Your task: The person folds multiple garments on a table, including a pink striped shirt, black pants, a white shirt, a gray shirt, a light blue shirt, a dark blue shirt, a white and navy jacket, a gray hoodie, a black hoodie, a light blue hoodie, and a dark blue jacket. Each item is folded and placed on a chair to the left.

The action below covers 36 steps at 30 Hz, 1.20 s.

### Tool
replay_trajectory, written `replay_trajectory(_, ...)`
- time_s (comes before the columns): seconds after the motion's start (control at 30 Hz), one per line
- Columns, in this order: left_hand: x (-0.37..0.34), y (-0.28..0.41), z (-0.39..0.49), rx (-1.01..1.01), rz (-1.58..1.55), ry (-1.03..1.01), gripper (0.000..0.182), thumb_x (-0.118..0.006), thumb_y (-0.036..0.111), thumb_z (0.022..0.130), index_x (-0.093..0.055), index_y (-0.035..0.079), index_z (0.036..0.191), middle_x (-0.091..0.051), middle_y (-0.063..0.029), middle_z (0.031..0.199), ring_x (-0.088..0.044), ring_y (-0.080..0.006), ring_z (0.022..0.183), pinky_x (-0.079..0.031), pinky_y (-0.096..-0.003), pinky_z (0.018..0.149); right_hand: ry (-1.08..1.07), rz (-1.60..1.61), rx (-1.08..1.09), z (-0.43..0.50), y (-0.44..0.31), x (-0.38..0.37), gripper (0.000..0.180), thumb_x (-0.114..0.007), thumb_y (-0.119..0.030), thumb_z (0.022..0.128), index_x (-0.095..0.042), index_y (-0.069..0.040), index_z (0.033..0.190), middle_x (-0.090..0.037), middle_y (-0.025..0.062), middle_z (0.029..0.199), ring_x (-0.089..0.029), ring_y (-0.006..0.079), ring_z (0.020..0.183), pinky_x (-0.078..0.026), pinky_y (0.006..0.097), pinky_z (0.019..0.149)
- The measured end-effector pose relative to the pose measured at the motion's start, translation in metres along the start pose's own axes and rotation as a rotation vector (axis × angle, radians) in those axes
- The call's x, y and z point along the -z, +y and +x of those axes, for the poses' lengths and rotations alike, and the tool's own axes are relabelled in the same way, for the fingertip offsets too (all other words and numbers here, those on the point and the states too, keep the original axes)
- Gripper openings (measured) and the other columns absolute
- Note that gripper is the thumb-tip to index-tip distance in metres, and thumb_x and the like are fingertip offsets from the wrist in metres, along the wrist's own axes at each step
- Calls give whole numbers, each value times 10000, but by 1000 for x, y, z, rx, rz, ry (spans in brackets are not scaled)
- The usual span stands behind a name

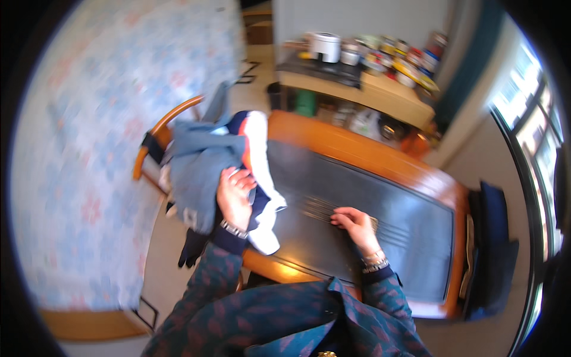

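Note:
A heap of clothes lies over the left end of the wooden table: a grey-blue garment (200,156) and, beside it, a white, navy and orange one (261,160). My left hand (236,196) is at the heap, its fingers curled at the edge of the grey-blue cloth; whether they grip it is unclear. My right hand (357,225) hovers over or rests on the table's dark inset top (321,250), fingers bent. Just beside and partly under it lies a flat, slatted brownish thing (319,209), blurred. Both wrists wear bracelets.
A wooden chair (178,107) stands at the table's left end, under the heap. Left of it is a large floral cloth (107,156). Beyond the table, a counter (392,96) carries a white appliance (325,47) and jars. Dark cushioned seating (493,250) is at the right, near a window.

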<state>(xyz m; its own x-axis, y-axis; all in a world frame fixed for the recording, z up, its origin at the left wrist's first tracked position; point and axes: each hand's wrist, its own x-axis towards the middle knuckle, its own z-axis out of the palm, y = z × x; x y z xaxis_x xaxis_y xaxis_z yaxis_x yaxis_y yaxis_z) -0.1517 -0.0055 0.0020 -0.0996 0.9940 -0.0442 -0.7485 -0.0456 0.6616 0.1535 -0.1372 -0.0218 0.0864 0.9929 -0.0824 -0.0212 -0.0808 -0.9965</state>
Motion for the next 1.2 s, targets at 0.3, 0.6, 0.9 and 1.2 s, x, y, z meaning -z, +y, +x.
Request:
replay_trajectory(0.3,-99,-93,-70,377,354,-557,99,-550,93,974,-590,47,1051,-664,-86,870,-643,-164,717,-543,-281,638,180,134,96,9,9,36,298,-621,-132,961,-577,-33,1238,-695,55,950,-659,110,834,-530,254,710)
replay_trajectory(0.6,-72,-182,-86,2,964,-984,98,-617,-11,924,-658,2,1012,-675,-34,836,-627,-90,712,-505,-218,661,1179,563,552,-78,-18,219,606,-643,-167,924,-331,-108,1440,-682,113,984,-679,187,778,-528,277,661)
replay_trajectory(0.9,-73,-180,-77,135,950,-932,105,-603,-39,928,-656,-14,1015,-667,-38,849,-610,-87,720,-502,-219,667,2154,263,1083,-205,-33,298,556,-535,-121,979,-272,-52,1464,-677,122,987,-636,151,606,-472,227,526)
replay_trajectory(1.2,-74,-180,-75,167,954,-921,109,-601,-46,922,-657,-13,1009,-662,-29,849,-603,-82,717,-493,-212,664,2317,369,981,-247,-43,290,632,-543,-150,981,-225,-32,1514,-714,131,930,-656,181,548,-421,227,446)
